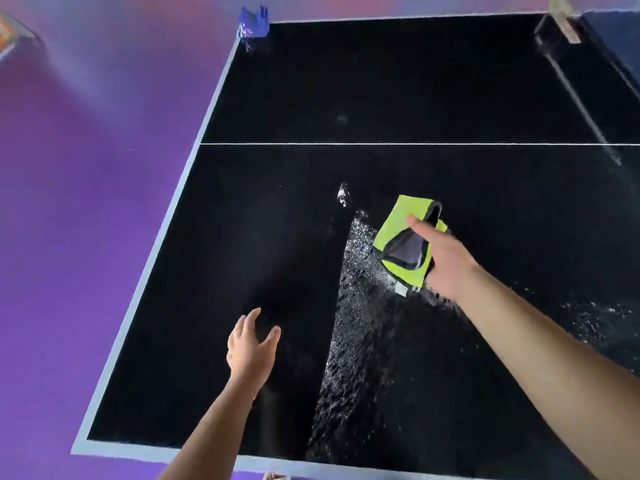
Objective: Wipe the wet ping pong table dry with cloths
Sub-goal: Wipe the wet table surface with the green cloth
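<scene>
The black bench (277, 98) fills most of the head view, edged with a pale border and crossed by a thin white line (415, 144), which serves here as the landmark. On the near side of the white line, a little right of the bench's middle, the right hand (441, 261) holds a yellow-green cloth (398, 230) with a grey inner face and a small white tag at its near end; the thumb lies over the top of the cloth and the fingers are curled under it, so the hand grips it, with the cloth bunched and partly folded. Whether the cloth touches the bench surface cannot be told. Directly under and nearer than the cloth, a wedge of water droplets (349, 341) glistens on the bench, widening from a point close to the cloth towards the near edge, and more droplets lie to the right of the right forearm. Left of that wet wedge, well on the near side of the white line, the left hand (251, 348) hovers over dry-looking black surface with its fingers (250, 320) loosely spread and holding nothing. Beyond the white line, at the far left corner of the bench, sits a small blue object (254, 26), too blurred to identify. At the far right corner a dark rod (581, 109) runs diagonally across the surface. Purple floor (86, 202) lies left of the bench.
</scene>
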A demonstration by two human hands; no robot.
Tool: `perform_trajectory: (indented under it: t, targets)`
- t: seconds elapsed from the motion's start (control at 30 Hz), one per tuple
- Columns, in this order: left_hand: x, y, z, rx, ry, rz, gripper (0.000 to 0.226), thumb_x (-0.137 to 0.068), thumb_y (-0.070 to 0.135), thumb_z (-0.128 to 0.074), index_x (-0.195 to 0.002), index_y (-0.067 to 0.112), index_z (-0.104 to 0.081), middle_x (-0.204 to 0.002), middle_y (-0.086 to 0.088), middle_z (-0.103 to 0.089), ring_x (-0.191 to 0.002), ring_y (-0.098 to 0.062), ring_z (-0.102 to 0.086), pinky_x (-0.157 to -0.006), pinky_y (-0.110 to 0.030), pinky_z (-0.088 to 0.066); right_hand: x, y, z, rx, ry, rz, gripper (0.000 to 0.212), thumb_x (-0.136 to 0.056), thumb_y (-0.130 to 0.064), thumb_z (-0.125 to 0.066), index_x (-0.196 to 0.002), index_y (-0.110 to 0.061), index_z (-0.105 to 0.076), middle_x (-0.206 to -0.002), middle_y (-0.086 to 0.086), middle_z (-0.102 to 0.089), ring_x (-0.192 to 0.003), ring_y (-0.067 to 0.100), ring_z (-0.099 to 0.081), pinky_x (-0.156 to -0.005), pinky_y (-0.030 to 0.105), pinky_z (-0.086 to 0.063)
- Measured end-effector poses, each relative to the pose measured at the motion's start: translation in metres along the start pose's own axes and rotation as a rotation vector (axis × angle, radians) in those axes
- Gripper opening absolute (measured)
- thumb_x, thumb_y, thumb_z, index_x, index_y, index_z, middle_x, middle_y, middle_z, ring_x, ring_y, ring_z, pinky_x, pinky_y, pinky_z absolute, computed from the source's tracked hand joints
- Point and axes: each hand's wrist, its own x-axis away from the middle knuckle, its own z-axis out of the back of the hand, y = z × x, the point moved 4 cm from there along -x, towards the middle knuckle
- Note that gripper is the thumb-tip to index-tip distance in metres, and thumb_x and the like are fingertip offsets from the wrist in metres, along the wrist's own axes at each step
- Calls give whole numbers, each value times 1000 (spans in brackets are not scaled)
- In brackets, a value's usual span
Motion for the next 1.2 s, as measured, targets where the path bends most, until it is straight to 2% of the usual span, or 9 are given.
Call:
perform_trajectory:
  t: [0.1, 0.2, 0.3, 0.37, 0.47, 0.63, 0.8, 0.97, 1.2]
  targets:
    - [-21, -7, -13, -192, 9, 138, 84, -91, 63, -55, -158, 45, -8, -169, 4, 7, -155, -20, 11, -124, -45, 0, -89, -55, -1, 189, 155, 121, 21, -94, -16, -67, -114, -10, -66, -96, -4, -64, -87, 12, -59, -82, 28, -40]
    - [-32, -13, -31, -299, -55, 221, 104, -83, 79, -50, -152, 48, 22, -162, 5, 33, -150, -21, 31, -121, -50, 13, -175, -85, -17, 610, 248, 288, 9, -91, -15, -57, -93, -14, -66, -75, 1, -54, -65, 20, -51, -61, 29, -39]
    - [-36, -13, -42, -320, -135, 272, 112, -78, 88, -43, -140, 48, 41, -150, 3, 51, -141, -25, 45, -116, -54, 22, -240, -86, -30, 1148, 278, 403, 40, -96, -17, -47, -131, -32, -60, -115, 5, -64, -101, 33, -61, -86, 38, -51]
    - [-38, -12, -44, -330, -167, 299, 114, -77, 90, -40, -134, 46, 48, -143, 1, 58, -137, -27, 49, -114, -56, 24, -279, -53, -32, 1333, 210, 325, 48, -100, -22, -44, -147, -32, -44, -153, 1, -44, -139, 30, -42, -115, 43, -32]
    - [-39, -9, -45, -352, -137, 327, 114, -77, 90, -38, -129, 45, 54, -140, -1, 60, -137, -29, 50, -116, -57, 21, -319, -13, -49, 1451, 234, 300, 56, -105, -38, -37, -158, -31, -20, -168, -7, -6, -155, 15, 1, -124, 41, 3]
    - [-44, -4, -46, -409, -66, 341, 123, -47, 101, -16, -125, 43, 58, -148, -3, 52, -145, -28, 39, -119, -55, 13, -370, -25, -124, 1463, 214, 345, 55, -105, -44, -30, -158, -37, -18, -168, -9, -2, -155, 13, 6, -124, 41, 6]
    - [-57, -33, -49, -458, -29, 230, 132, -48, 96, -39, -159, 26, -22, -164, -15, -15, -156, -26, 8, -113, -48, -6, -401, -30, -216, 1493, -11, 468, 52, -104, -44, -32, -155, -41, -24, -168, -9, -6, -154, 12, 4, -124, 41, 5]
    - [-50, -16, -41, -395, -214, 351, 121, -49, 97, -19, -123, 43, 59, -129, 1, 69, -110, -20, 69, -113, -55, 26, -364, 8, -285, 1435, -490, 584, 41, -102, -37, -45, -143, -46, -47, -162, -21, -19, -151, 1, -6, -123, 33, 5]
    - [-44, -14, -42, -342, -282, 291, 112, -83, 83, -43, -130, 47, 52, -126, 6, 71, -115, -21, 67, -106, -53, 34, -281, 56, -242, 1048, -816, 190, 38, -100, -25, -56, -135, -36, -61, -160, -17, -31, -151, 11, -9, -123, 40, -5]
